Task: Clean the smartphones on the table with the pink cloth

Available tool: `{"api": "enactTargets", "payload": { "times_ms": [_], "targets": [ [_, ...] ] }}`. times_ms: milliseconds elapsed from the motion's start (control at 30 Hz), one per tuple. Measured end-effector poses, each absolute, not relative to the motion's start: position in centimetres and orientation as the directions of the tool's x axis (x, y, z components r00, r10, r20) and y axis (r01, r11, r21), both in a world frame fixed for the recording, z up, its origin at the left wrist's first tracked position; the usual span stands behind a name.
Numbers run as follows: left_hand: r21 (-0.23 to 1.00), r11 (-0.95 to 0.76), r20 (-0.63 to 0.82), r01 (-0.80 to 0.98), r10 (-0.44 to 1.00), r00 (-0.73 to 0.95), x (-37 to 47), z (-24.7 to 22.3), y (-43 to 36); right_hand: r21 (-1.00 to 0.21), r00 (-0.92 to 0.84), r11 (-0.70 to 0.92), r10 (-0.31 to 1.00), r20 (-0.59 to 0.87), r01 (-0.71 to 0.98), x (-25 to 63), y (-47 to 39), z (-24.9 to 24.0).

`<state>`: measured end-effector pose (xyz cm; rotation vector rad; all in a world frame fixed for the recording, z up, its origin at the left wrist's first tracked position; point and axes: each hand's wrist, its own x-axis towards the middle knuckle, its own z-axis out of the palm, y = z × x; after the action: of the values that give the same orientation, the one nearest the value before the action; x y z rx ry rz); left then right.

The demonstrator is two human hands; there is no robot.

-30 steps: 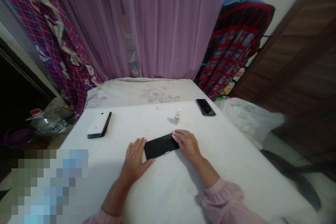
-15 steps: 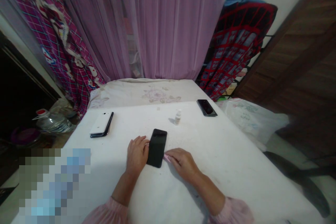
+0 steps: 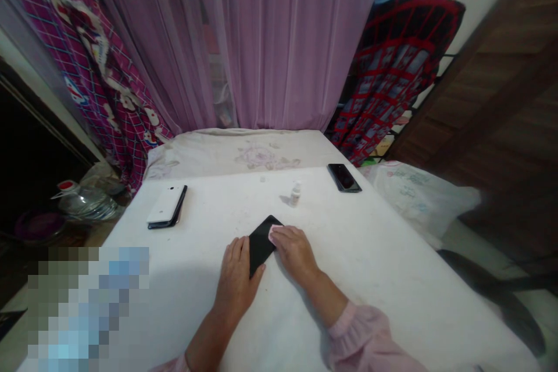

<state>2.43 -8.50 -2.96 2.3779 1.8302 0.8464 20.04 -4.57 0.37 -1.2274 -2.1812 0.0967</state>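
At the near middle of the white-covered table (image 3: 375, 256), as I view it remotely through the head camera, the dark phone (image 3: 261, 244) lies flat on a diagonal, its far end turned to the right. The left hand (image 3: 238, 270) straddles its near end, fingers pressed together along the left edge and thumb spread away to the right edge. The right hand (image 3: 297, 253) has its fingers closed over a small pink pad (image 3: 273, 233) at the far right of the upper face; I cannot tell where its thumb sits. Half a second earlier the phone pointed nearly straight away and the pad met its right edge; the phone has since swung clockwise and the pad has moved onto the face. I judge that contact has thus passed from edge to flat surface, with the left hand as brace. Farther off stand a small bottle (image 3: 295, 193), white-topped stacked phones (image 3: 165, 206) at left and dark phones (image 3: 344, 177) at right.
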Motion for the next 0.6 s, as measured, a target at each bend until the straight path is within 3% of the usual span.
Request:
{"api": "enactTargets", "payload": {
  "times_ms": [200,467,600],
  "targets": [
    [0.367,-0.311,0.381,0.876,0.91,0.163,2.4,-2.8,-8.4,-0.368,-0.189,0.362,0.883,0.429,0.856,22.1,-1.8,-0.1],
    [0.368,-0.32,0.403,0.873,0.901,0.161,2.3,-2.9,-8.2,-0.297,-0.388,0.573,0.776,0.497,0.764,19.4,-4.5,-0.3],
    [0.373,-0.318,0.391,0.871,0.906,0.163,2.4,-2.8,-8.2,-0.309,-0.358,0.529,0.809,0.467,0.791,20.3,-3.4,0.0]
  ]
}}
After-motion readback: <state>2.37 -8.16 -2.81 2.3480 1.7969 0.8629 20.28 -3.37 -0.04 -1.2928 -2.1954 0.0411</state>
